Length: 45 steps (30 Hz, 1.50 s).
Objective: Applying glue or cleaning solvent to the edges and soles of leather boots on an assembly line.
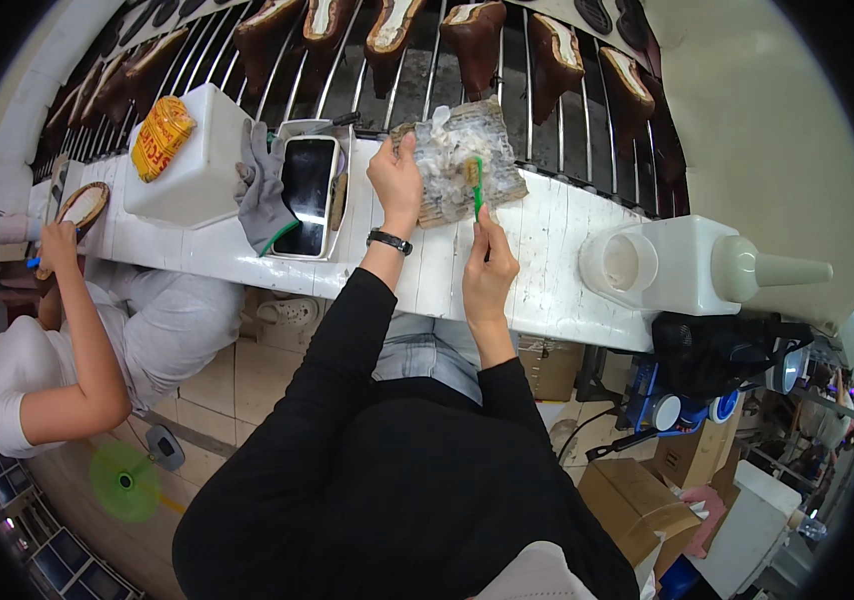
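On my feed, the right hand is nearest, its thumb and fingers pinched shut on the slim green-handled brush, whose tan bristles meet the rough greyish, white-smeared board. The left hand is half curled at the board's left edge, thumb raised; I can't tell how firmly it grips. I see the board at the far side of the long white-painted table. Beyond it, brown leather shoe uppers with pale undersides stand along a metal-bar rack.
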Available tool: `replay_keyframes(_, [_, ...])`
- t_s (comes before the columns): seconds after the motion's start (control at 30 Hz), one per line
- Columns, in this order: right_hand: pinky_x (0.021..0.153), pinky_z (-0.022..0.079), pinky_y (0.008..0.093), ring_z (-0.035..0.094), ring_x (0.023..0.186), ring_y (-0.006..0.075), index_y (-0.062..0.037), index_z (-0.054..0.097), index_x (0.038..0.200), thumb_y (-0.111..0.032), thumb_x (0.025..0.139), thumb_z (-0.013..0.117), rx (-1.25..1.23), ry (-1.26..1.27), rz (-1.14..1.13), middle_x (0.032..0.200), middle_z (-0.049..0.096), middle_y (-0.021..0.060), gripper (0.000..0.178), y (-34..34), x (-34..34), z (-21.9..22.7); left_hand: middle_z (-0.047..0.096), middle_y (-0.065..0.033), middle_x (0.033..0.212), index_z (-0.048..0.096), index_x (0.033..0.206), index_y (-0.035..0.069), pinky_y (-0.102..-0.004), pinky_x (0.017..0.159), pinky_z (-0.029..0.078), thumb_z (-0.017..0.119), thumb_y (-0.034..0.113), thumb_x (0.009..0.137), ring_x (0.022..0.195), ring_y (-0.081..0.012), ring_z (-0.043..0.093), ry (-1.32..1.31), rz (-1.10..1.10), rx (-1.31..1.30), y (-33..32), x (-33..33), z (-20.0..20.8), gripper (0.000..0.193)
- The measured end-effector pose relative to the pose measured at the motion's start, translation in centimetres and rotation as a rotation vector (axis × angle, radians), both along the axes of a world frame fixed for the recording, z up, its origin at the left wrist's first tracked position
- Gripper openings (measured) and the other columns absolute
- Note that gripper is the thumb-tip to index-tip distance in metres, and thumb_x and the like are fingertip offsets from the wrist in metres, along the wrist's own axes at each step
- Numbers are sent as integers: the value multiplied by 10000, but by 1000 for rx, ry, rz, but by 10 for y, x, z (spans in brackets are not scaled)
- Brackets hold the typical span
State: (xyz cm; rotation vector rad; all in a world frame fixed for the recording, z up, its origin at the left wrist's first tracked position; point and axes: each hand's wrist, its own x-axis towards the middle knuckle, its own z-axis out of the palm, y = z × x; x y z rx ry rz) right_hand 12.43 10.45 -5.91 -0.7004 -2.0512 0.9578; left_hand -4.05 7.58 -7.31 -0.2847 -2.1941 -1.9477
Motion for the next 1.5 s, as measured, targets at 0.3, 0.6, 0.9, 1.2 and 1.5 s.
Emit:
replay_keyframes(0.3, [589,496,375,623,647,275,-90,586,1272,47,881,570,201,-85,6,846,646,111,415,-2,14,-5,494,-200,537,580,760,-61,-421,505,339,619,242,916,473,-278,388,-11,3,-34,0,-3,-11,343])
replay_keyframes(0.6, [509,385,230,508,561,58,-44,644,1190,-37,884,646,-404,-59,216,658,577,5,306,23,24,28,600,-220,662,619,847,-59,-400,589,419,611,232,922,570,-295,522,28,-45,27,-1,-7,-12,301])
replay_keyframes(0.9, [403,378,186,514,535,48,20,639,1132,-115,949,560,-574,55,163,747,664,55,241,54,16,55,624,-206,684,626,882,-58,-396,600,426,595,241,935,587,-309,537,-15,-86,19,-3,-2,-9,306])
replay_keyframes(1.2, [512,439,327,604,580,166,-12,644,1058,-88,903,568,-110,-137,30,681,663,97,188,80,-19,25,693,-133,814,649,940,-46,-330,706,457,595,232,945,716,-178,584,-146,-170,-146,-6,-4,4,283])
replay_keyframes(1.5, [505,438,427,623,586,365,-8,576,987,-48,925,542,97,-205,-62,659,614,207,81,28,-22,13,655,-207,730,640,947,-52,-367,610,443,581,262,953,608,-277,578,-23,-22,-144,-5,5,6,319])
